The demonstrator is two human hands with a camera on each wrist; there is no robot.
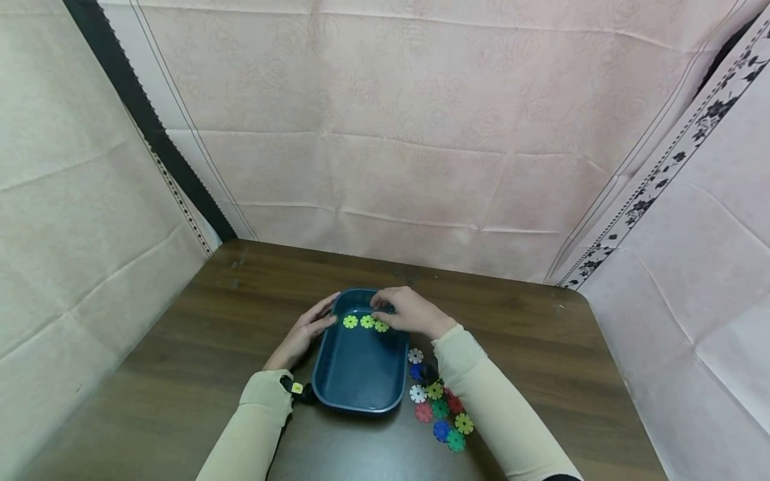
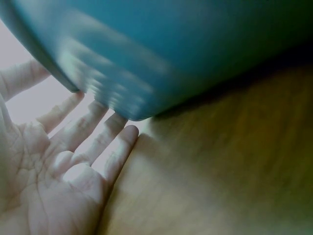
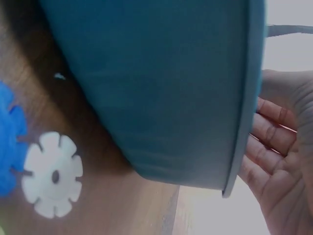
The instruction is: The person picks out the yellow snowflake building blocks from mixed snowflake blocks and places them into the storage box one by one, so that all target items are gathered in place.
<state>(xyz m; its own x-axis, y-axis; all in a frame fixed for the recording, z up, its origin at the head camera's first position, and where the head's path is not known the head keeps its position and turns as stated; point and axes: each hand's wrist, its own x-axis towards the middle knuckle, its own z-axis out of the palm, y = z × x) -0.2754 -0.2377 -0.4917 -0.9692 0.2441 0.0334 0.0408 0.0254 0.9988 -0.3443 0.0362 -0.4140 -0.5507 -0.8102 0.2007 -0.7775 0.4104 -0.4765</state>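
Near the tray's (image 1: 361,374) far edge, the right hand (image 1: 407,309), its fingers' grip hidden, could brush the yellow discs (image 1: 367,322) askew; the left hand (image 1: 305,334), fingers spread against the rim, might push the tray sideways.

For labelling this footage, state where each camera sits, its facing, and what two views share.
Head: on the head, facing forward and down at a teal-blue rectangular tray; left hand, right hand and cream cloth sleeves show.
Left wrist: on that wrist, facing the tray's outer wall; left hand's palm shows.
Right wrist: likewise, other side; right hand partly shows.
Wrist views share the tray and brown wood-grain table.
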